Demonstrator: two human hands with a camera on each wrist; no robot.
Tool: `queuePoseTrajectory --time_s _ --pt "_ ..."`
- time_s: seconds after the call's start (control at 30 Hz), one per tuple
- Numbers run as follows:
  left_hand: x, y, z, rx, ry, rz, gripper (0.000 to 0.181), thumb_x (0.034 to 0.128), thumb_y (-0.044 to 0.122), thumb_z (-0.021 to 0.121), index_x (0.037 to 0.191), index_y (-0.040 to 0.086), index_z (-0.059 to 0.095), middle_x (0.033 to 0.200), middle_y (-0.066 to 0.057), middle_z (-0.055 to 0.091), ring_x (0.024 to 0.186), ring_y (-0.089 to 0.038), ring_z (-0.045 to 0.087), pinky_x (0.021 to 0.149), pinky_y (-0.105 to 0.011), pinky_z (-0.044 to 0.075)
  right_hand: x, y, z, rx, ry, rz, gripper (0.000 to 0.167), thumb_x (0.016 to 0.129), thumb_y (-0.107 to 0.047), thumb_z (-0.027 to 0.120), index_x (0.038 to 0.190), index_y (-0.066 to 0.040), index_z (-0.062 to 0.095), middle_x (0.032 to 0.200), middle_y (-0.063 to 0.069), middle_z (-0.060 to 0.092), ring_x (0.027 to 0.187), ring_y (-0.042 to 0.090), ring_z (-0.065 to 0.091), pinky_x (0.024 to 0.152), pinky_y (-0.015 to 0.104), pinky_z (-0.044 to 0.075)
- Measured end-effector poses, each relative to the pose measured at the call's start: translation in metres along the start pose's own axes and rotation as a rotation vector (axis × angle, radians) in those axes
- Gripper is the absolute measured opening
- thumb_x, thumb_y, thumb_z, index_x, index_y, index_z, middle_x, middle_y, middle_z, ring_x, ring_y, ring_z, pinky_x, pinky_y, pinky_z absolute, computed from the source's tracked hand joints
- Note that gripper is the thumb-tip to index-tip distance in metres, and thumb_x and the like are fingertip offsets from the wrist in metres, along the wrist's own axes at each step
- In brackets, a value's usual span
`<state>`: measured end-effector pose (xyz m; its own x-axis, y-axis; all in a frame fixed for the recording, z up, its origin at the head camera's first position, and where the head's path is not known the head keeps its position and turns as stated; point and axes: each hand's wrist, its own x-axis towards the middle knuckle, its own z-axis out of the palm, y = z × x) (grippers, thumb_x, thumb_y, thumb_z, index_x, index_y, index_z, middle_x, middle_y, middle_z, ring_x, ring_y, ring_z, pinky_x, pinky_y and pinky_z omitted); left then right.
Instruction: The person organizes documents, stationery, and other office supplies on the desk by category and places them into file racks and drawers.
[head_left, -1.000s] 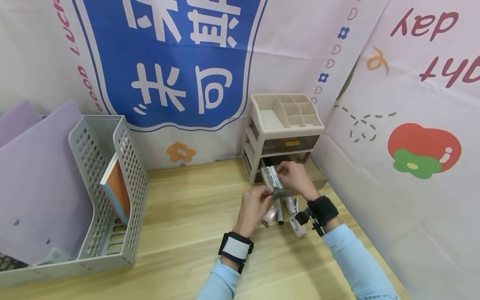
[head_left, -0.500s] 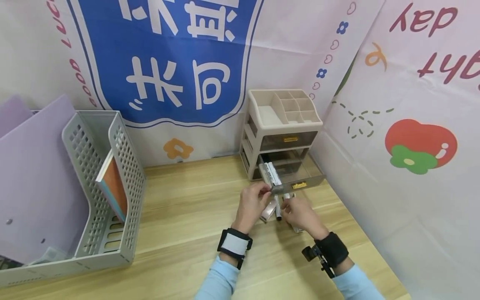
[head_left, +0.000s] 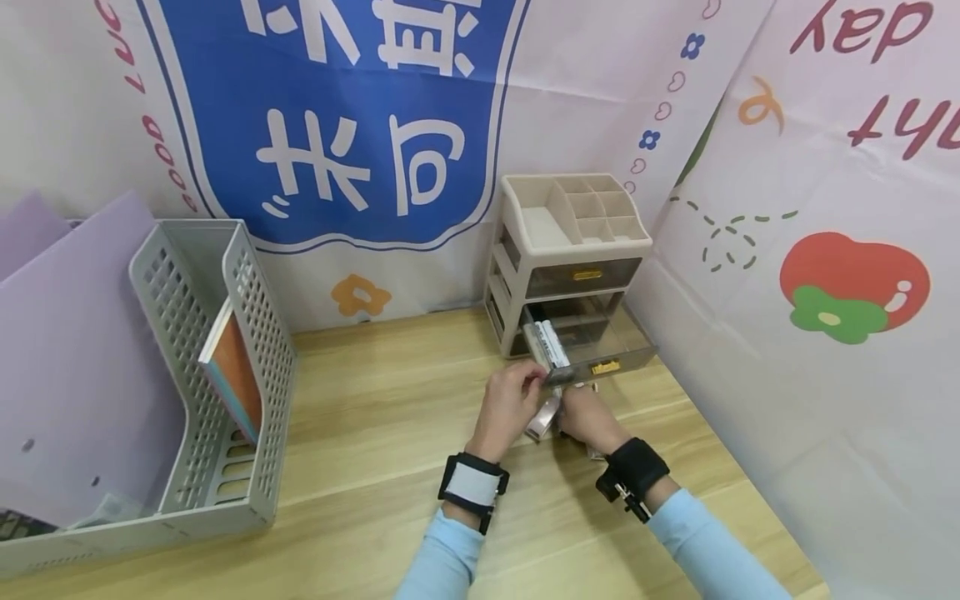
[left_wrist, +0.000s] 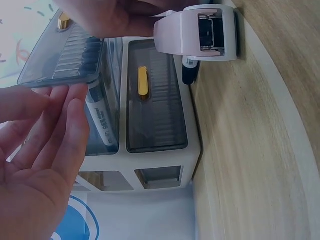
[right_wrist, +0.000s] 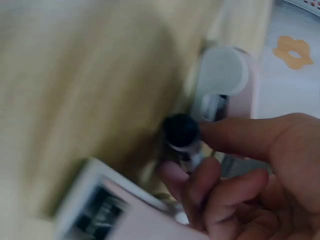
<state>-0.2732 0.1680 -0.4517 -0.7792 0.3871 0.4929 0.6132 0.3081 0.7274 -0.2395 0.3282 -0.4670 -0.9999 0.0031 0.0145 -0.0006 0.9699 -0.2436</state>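
A smoky clear drawer (head_left: 573, 375) stands pulled out from the beige desktop organizer (head_left: 517, 275). My left hand (head_left: 507, 406) holds its front left corner; in the left wrist view the fingertips (left_wrist: 76, 95) meet its lower edge. White markers (head_left: 552, 343) lie along the drawer's left side. Below the drawer's front, at the table, my right hand (head_left: 590, 417) pinches a black-capped marker (right_wrist: 181, 131) between thumb and fingers, its end toward the right wrist camera. Beside it lie a pink and white item (head_left: 544, 417) with a rounded end and a second pink-white item (right_wrist: 130, 215), blurred.
A grey perforated file holder (head_left: 266, 400) with purple folders (head_left: 82, 350) and a thin orange book (head_left: 236, 375) stands on the left. Printed cloth covers the walls behind and on the right. The organizer's top tray (head_left: 543, 225) has several compartments.
My right hand has come out of the drawer, down to the table in front of it, and then a little left onto the marker. My left hand stays at the drawer's corner.
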Motion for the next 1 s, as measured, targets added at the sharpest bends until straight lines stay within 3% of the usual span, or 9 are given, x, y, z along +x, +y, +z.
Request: queuePoseTrajectory --time_s 0.1,0.2,0.33,0.5,0.6,0.77,0.9,1.0 --pt "0.003 0.002 0.001 -0.006 -0.013 0.001 0.012 0.0902 -0.003 0.065 0.096 0.005 0.073 0.094 -0.008 0.076 0.087 -0.019 0.072 0.076 -0.03 0.06 -0.002 0.002 0.002 0.01 0.046 0.007 0.024 0.07 0.001 0.069 0.059 -0.01 0.05 0.059 0.005 0.055 0.055 0.019 0.05 0.049 0.031 0.044" --pt "0.003 0.003 0.002 -0.001 -0.027 -0.003 0.013 0.0903 -0.003 0.065 0.097 0.005 0.074 0.095 -0.008 0.076 0.088 -0.019 0.072 0.077 -0.029 0.06 -0.01 0.002 -0.001 0.084 0.054 0.034 0.027 0.069 0.0 0.07 0.06 -0.011 0.048 0.058 0.003 0.051 0.053 0.016 0.047 0.048 0.028 0.039" --pt "0.001 0.002 0.002 0.004 -0.038 -0.021 0.015 0.0904 -0.004 0.064 0.097 0.005 0.073 0.096 -0.007 0.076 0.089 -0.018 0.072 0.078 -0.028 0.06 -0.026 -0.002 -0.014 0.226 -0.023 0.122 0.026 0.072 -0.003 0.071 0.06 -0.011 0.05 0.055 -0.001 0.048 0.047 0.012 0.042 0.043 0.022 0.033" --pt "0.0 0.001 0.002 -0.013 -0.025 -0.023 0.014 0.0899 -0.004 0.064 0.097 0.005 0.073 0.097 -0.009 0.076 0.089 -0.02 0.072 0.078 -0.028 0.061 -0.056 -0.003 -0.037 0.256 -0.101 0.158 0.012 0.076 -0.009 0.074 0.069 -0.008 0.063 0.056 -0.001 0.055 0.047 0.009 0.045 0.043 0.02 0.033" --pt "0.0 0.001 0.001 -0.023 -0.025 -0.018 0.013 0.0897 -0.004 0.065 0.098 0.003 0.073 0.098 -0.011 0.076 0.089 -0.021 0.073 0.08 -0.027 0.061 -0.076 0.0 -0.052 0.265 -0.127 0.127 0.008 0.077 -0.01 0.073 0.082 -0.005 0.068 0.061 -0.001 0.059 0.051 0.01 0.047 0.045 0.022 0.035" --pt "0.0 0.0 0.0 -0.055 -0.033 -0.043 0.014 0.0892 -0.004 0.066 0.099 0.003 0.073 0.101 -0.012 0.075 0.091 -0.022 0.073 0.082 -0.028 0.061 -0.102 0.003 -0.079 0.341 -0.161 0.096 0.02 0.077 -0.006 0.067 0.097 -0.001 0.067 0.064 -0.001 0.058 0.052 0.01 0.047 0.046 0.022 0.037" --pt "0.0 0.0 0.001 -0.069 -0.045 -0.06 0.015 0.0893 -0.004 0.066 0.1 0.003 0.073 0.102 -0.012 0.075 0.093 -0.023 0.073 0.084 -0.028 0.061 -0.111 0.001 -0.103 0.387 -0.116 0.052 0.024 0.079 -0.004 0.064 0.102 0.0 0.067 0.067 -0.001 0.057 0.055 0.008 0.047 0.048 0.021 0.039" --pt "0.0 -0.001 0.002 -0.069 -0.045 -0.057 0.016 0.0888 -0.005 0.065 0.1 0.003 0.073 0.102 -0.012 0.075 0.093 -0.023 0.073 0.084 -0.029 0.061 -0.106 -0.002 -0.121 0.36 -0.04 0.018 0.024 0.081 -0.005 0.064 0.104 0.001 0.067 0.07 -0.001 0.06 0.057 0.006 0.049 0.051 0.021 0.041"
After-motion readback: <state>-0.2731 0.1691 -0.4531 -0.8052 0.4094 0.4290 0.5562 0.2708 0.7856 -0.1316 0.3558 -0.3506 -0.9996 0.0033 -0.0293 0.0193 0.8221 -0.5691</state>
